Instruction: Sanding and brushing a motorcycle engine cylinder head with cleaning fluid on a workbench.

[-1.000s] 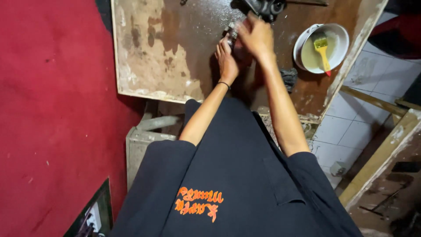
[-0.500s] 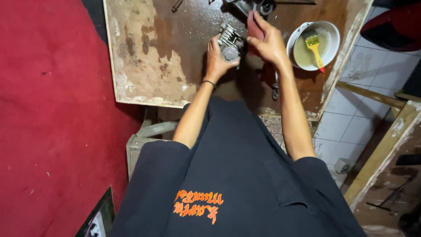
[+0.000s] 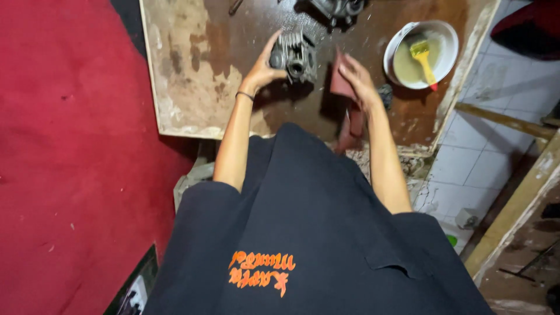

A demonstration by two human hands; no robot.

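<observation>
Left hand point(image 3: 261, 70) gripping one finned metal part point(image 3: 294, 56), right hand point(image 3: 357, 81) pinching one brown sheet point(image 3: 343, 93) (sandpaper-like), one bowl point(image 3: 421, 53)

1. I see even, fairly bright light, with wet glare on the worktop point(image 3: 245, 35) at twelve o'clock.
2. Soft shadows sit under both forearms.
3. Edges bend slightly; focus is moderately sharp.

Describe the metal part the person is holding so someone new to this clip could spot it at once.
Start at the stained brown worktable beside the red carpet. Near its far middle, the left hand grips a grey finned metal engine part, left of the white bowl. Its ribbed fins and round openings set it apart from the flat reddish sheet at the right hand.
</observation>
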